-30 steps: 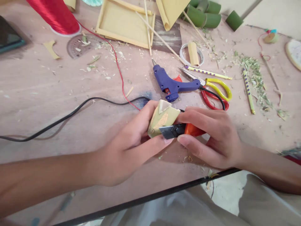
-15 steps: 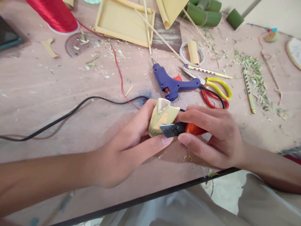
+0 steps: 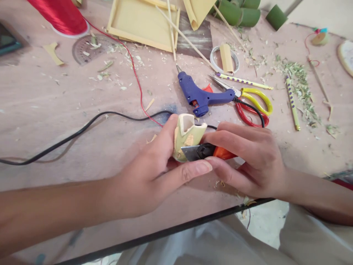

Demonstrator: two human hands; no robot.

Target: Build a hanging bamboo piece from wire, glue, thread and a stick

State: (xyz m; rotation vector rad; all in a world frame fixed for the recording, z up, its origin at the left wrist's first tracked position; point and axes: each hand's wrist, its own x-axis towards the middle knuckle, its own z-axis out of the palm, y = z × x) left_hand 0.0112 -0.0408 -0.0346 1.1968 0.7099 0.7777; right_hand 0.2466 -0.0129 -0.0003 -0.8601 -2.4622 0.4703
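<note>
My left hand [image 3: 154,173] is closed around a short piece of bamboo [image 3: 180,136], pale green, hollow, with a notch cut in its upper rim. Its thumb reaches along the near side, under the blade, and its tip meets my right thumb. In my right hand [image 3: 248,158] is an orange utility knife [image 3: 224,152] with a black collar. The knife's blade [image 3: 190,152] points left and lies against the lower face of the bamboo, beside a lighter shaved patch. My left fingers behind the bamboo are mostly hidden.
Beyond my hands lie a blue glue gun [image 3: 204,95] with a black cord [image 3: 104,113], scissors [image 3: 256,101], a tape roll [image 3: 236,62] and two dotted pencils [image 3: 292,103]. A red thread spool [image 3: 66,18], a yellow tray [image 3: 143,25] and green bamboo pieces [image 3: 249,16] stand farther back. Shavings [image 3: 302,88] litter the table.
The bamboo has tipped more upright and moved slightly left. The knife has shifted left with it, and my left thumb has slid right to touch my right thumb.
</note>
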